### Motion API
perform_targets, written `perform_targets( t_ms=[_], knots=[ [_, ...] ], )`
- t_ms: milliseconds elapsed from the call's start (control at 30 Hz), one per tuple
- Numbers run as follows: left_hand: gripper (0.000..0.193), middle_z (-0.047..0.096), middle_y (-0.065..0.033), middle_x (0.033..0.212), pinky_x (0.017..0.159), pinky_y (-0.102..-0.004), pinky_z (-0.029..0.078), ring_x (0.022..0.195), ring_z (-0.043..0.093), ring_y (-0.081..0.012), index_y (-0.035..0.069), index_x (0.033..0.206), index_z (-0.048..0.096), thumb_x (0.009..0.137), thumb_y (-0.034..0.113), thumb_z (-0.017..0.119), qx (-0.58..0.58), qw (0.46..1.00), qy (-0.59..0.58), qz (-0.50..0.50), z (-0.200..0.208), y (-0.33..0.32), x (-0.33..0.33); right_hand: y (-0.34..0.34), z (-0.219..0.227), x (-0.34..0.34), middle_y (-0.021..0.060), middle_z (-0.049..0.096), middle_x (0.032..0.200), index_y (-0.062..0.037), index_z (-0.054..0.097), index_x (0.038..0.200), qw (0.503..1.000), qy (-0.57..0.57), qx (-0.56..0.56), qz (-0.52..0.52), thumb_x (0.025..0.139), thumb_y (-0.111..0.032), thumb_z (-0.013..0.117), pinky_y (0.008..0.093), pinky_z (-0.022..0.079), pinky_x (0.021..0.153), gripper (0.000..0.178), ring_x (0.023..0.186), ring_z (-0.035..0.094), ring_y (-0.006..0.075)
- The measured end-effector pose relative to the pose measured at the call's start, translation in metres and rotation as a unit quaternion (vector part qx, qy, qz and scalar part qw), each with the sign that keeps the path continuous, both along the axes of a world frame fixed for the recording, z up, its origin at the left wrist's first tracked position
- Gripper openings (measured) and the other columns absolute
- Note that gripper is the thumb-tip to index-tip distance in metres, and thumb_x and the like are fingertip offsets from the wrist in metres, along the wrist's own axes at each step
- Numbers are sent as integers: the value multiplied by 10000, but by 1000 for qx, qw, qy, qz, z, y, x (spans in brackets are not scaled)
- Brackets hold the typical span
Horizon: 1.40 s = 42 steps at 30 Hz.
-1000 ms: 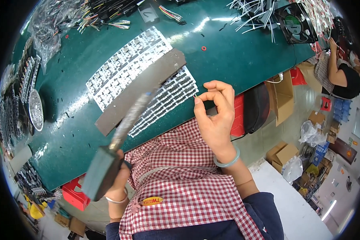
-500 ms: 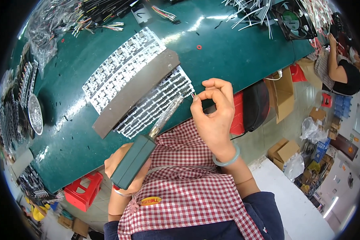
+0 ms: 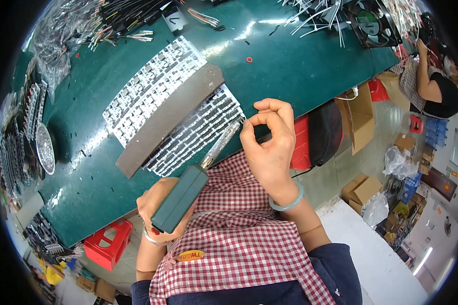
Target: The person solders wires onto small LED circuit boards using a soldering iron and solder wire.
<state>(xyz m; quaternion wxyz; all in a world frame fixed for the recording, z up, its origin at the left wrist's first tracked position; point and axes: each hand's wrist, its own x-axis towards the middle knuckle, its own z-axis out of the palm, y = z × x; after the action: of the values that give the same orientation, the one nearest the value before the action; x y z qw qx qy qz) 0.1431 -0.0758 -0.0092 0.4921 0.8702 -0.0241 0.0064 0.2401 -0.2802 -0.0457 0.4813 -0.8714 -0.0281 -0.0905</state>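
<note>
My left hand [image 3: 156,199] is wrapped round the handle of a soldering gun [image 3: 180,198] with a dark green body. Its silver barrel points up and right, the tip close to my right fingertips. My right hand [image 3: 270,140] pinches a thin short wire [image 3: 242,118] between thumb and forefinger, beside the right end of the white circuit boards. Rows of dark components line these boards; one panel [image 3: 146,84] lies on the far side of a brown-grey bar [image 3: 170,122], and another [image 3: 197,133] on the near side. The bar rests across them.
The green table [image 3: 269,76] holds wire bundles [image 3: 132,20], plastic bags [image 3: 56,56], a round dish [image 3: 45,148] and a black fan [image 3: 371,24]. A red stool [image 3: 108,244] stands below the left edge. Another person [image 3: 432,84] sits at the far right, near cardboard boxes [image 3: 359,119].
The soldering gun has moved right in my left hand, its tip coming nearer my right fingertips. My right hand keeps its pinch and has shifted slightly left.
</note>
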Motion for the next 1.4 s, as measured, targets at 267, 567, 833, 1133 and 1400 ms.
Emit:
perform_targets(
  t_ms=[267,567,833,1133,1400],
  knots=[
    [216,619,-113,749,518,-287,475,582,609,-219,-34,810,649,630,26,752,14,999,-35,-6,0,0,3,-1,2,0,125,550,1032,17,608,762,1000,2,-27,5,720,63,664,333,462,826,84,958,556,238],
    [228,614,-118,739,500,-280,462,553,598,-216,-39,805,647,650,68,776,18,1000,-20,-11,5,-1,7,0,1,0,125,551,1027,15,598,752,1000,-4,-27,-1,717,64,664,336,462,825,90,974,559,248],
    [225,631,-118,757,533,-286,480,594,627,-232,-10,836,669,660,83,775,27,999,-27,-15,7,2,5,2,0,1,136,537,1011,17,554,724,1000,-18,-20,-1,663,102,654,366,440,806,144,949,522,293],
    [309,697,-147,879,631,-291,548,712,700,-242,-31,888,697,593,31,765,36,997,-11,61,13,7,-14,0,1,1,132,537,1012,18,568,733,999,-16,-29,9,672,97,657,367,444,807,134,948,525,291],
    [312,699,-165,911,647,-301,555,738,706,-261,-43,909,701,607,17,755,61,997,20,37,14,6,-15,-2,-2,-3,121,543,1031,6,594,773,1000,-31,0,5,689,85,676,360,450,806,142,965,529,277]
  ],
)
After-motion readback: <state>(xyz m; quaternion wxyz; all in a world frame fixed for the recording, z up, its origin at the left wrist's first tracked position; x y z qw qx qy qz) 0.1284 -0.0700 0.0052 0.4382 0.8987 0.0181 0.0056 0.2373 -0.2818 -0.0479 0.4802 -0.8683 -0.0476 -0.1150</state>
